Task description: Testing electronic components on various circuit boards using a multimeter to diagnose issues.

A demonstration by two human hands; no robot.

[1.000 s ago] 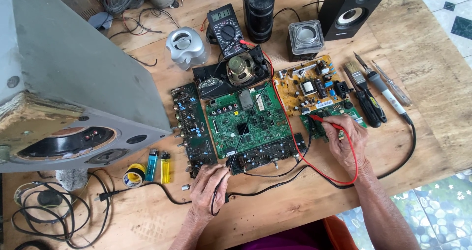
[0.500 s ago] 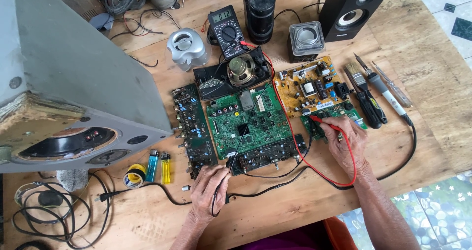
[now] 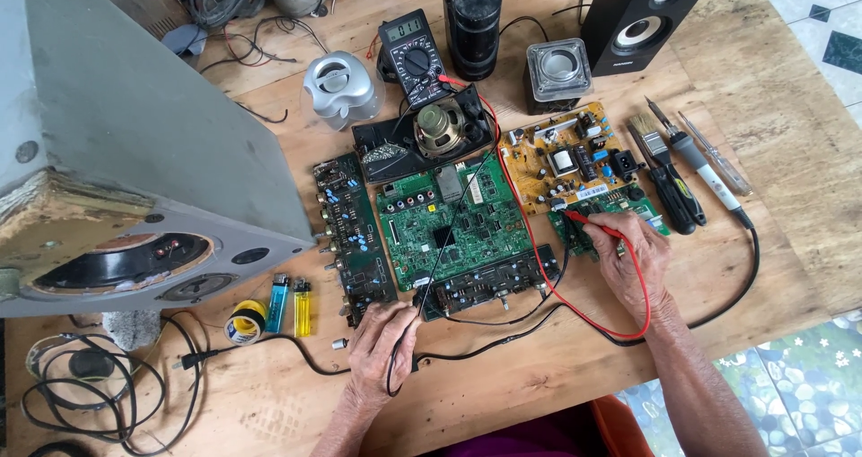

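Note:
My left hand (image 3: 382, 345) pinches a black test probe (image 3: 416, 306), its tip at the near edge of a green circuit board (image 3: 453, 226) in the middle of the wooden table (image 3: 503, 376). My right hand (image 3: 633, 259) holds a red test probe (image 3: 588, 221), tip resting on a small green board (image 3: 615, 207) beside a yellow power board (image 3: 566, 156). Red and black leads run back to a black multimeter (image 3: 413, 55) at the far side.
A large grey speaker cabinet (image 3: 117, 143) fills the left. A dark narrow board (image 3: 352, 232), two lighters (image 3: 289, 303), tape roll (image 3: 242, 320), and coiled cables (image 3: 90, 376) lie near. Screwdrivers, brush and soldering iron (image 3: 687, 165) sit right; speakers (image 3: 642, 13) stand at the back.

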